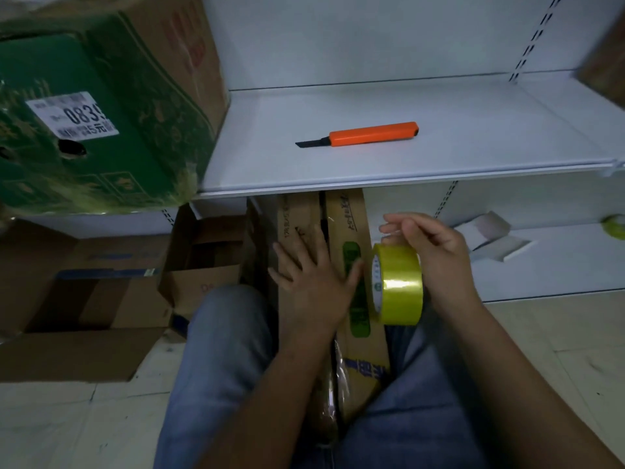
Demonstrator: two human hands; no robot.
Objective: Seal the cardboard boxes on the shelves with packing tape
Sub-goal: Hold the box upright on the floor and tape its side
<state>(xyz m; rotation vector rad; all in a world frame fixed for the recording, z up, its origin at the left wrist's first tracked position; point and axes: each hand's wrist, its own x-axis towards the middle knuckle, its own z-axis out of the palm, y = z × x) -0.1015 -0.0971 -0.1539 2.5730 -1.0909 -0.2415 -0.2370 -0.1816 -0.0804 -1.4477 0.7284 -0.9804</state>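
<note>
While flat and open on the box (301, 231), left hand (316, 286) pins flaps; right hand (436, 252) grips tape (399, 289) beside it, between knees. Light, slick roll: hold by core. Knife (365, 134) waits on shelf (439, 157).

Your left hand (313, 282) lies flat, palm down, fingers spread, arm reaching forward between your knees. Your right hand (429, 247) is raised beside it, fingers curled, thumb and fingertips pinched together at the top.
</note>
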